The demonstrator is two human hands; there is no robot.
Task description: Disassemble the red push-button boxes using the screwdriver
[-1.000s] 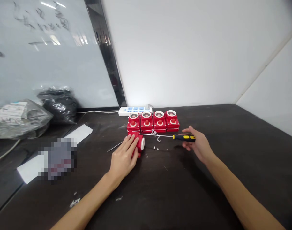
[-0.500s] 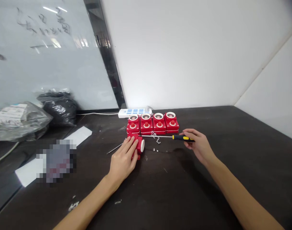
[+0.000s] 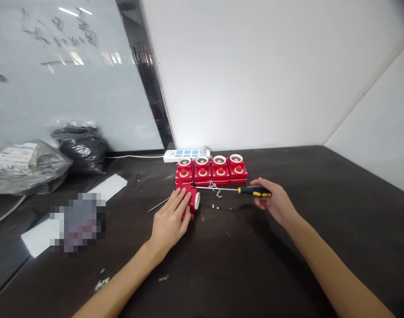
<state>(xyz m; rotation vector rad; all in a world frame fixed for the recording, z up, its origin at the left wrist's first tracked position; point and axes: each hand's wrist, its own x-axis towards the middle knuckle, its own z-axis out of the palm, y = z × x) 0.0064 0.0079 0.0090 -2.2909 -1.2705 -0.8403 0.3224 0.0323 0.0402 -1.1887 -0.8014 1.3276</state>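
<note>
My left hand (image 3: 170, 218) lies over a red button box (image 3: 192, 201) tipped on its side on the dark table, fingers pressed on its top. My right hand (image 3: 275, 201) grips the black-and-yellow handle of a long screwdriver (image 3: 241, 190); its shaft points left, with the tip at the tipped box. Behind them stands a row of several red button boxes (image 3: 211, 169) with white rings. Small white screws (image 3: 215, 206) and a bent wire piece (image 3: 217, 191) lie between the hands.
A white power strip (image 3: 185, 153) lies against the wall behind the row. Plastic bags (image 3: 32, 163) sit at the far left beside white paper sheets (image 3: 107, 184). A thin metal rod (image 3: 158, 204) lies left of my left hand. The table (image 3: 321, 212) runs right to a wall.
The screwdriver has shifted slightly; its tip now meets the tipped box. My right hand's grip on the handle has adjusted a little. The left hand stays put.
</note>
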